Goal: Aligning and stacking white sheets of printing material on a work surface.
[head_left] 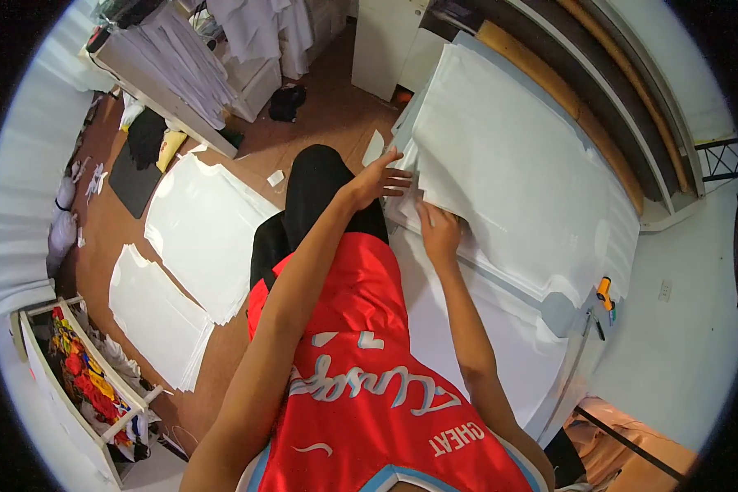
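Note:
A stack of white garment-shaped sheets [517,156] lies on the table at my right, its near left edge curling up. Whether the sheets are paper or cloth I cannot tell. My left hand [375,182] is beside that edge, palm toward the stack and fingers stretched apart, holding nothing. Just right of it, my right hand [441,230] has its fingers closed at the lifted corner of the sheets, some fingertips hidden by them. A grey board [559,308] shows from under the stack.
On the brown floor [221,357] at my left lie white cut panels [209,221] and a dark mat [134,176]. A wooden-framed bin [78,385] holds colourful cloth. An orange-handled tool [604,291] sits on the table's right edge. Rolls [566,102] fill the rack behind.

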{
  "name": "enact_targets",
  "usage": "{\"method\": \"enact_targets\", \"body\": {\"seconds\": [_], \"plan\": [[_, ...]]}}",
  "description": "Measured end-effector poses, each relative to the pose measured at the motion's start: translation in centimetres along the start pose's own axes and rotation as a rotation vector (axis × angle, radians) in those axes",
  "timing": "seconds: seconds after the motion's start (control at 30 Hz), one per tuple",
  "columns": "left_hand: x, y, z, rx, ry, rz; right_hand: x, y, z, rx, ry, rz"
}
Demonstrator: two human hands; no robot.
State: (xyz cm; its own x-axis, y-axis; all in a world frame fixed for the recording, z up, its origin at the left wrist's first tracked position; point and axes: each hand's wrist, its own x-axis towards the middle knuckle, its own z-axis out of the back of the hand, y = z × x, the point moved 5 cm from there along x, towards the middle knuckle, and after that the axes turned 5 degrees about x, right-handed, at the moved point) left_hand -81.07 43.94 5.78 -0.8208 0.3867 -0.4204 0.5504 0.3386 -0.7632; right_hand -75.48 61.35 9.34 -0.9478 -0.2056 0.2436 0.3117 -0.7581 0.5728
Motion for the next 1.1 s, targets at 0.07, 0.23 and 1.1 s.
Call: {"method": "enact_targets", "body": {"seconds": [0.07,0.23,1.1], "plan": [[-0.2,-0.3,-0.5,-0.043,0.040,0.009,-1.7,1.8,-0.5,0.002,0.025,0.092],[-0.3,-0.8,-1.1,-0.079,0.128,-0.029,-4.7,3.4,-3.8,0.219,-0.007,0.233],[0.7,0.2,-0.8,-0.011,0.034,0.013,0.7,-3.3,-2.2,0.074,-0.198,0.006]]}}
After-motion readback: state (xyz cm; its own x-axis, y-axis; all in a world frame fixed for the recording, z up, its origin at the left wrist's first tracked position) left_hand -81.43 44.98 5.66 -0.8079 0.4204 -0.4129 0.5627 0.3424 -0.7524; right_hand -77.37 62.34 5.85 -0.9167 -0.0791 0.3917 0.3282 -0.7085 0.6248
